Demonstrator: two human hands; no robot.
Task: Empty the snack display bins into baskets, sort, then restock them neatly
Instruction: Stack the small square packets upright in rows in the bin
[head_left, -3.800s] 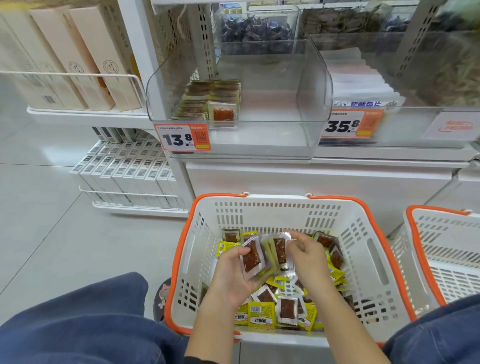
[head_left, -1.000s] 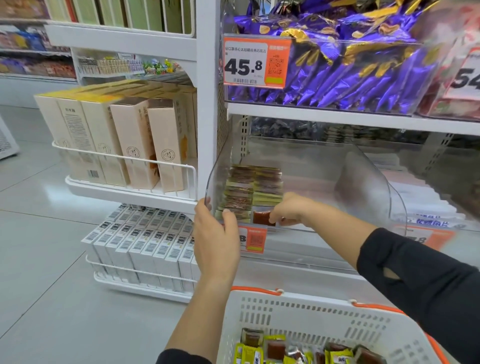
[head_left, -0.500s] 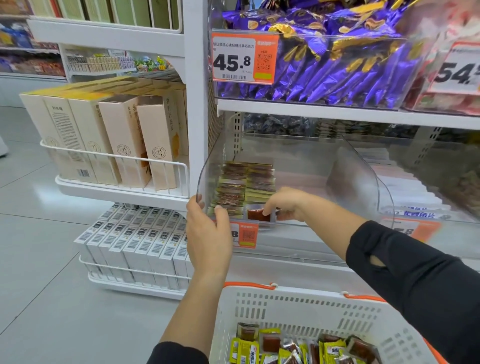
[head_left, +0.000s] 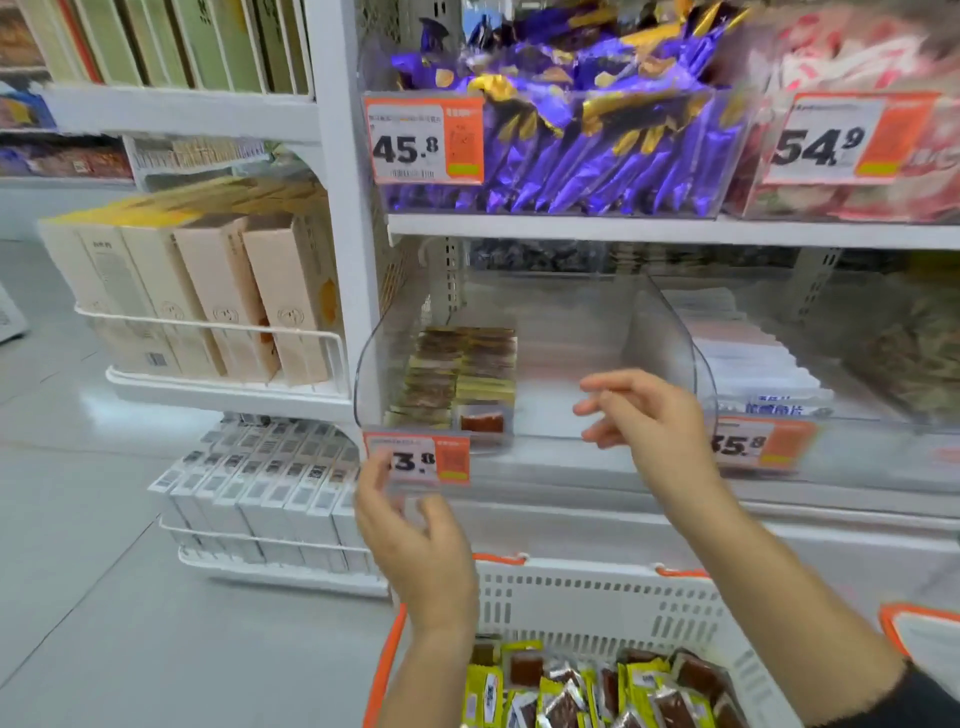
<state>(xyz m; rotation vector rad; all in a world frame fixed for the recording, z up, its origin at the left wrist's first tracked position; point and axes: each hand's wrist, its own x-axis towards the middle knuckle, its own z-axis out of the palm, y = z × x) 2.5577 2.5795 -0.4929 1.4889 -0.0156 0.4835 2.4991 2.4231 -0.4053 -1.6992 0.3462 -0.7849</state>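
A clear display bin (head_left: 571, 332) sits on the middle shelf with two neat rows of brown and yellow snack packets (head_left: 457, 379) stacked in its left part. The bin's right part holds nothing. My right hand (head_left: 644, 415) hovers in front of the bin's open front, fingers spread and empty. My left hand (head_left: 415, 540) hangs lower, just under the 13.8 price tag (head_left: 418, 460), fingers loosely curved and holding nothing. Below, a white basket with an orange rim (head_left: 597, 592) holds several loose packets (head_left: 587, 691).
Above is a bin of purple wrapped sweets (head_left: 571, 135) tagged 45.8. Right of the clear bin lie stacked white packs (head_left: 748, 364). Tall beige boxes (head_left: 208, 296) fill the left wire shelf. A second basket (head_left: 924, 639) peeks in at the right edge.
My right hand left the front packet and drew back out of the bin. My left hand let go of the bin's left front edge and dropped below the price tag.
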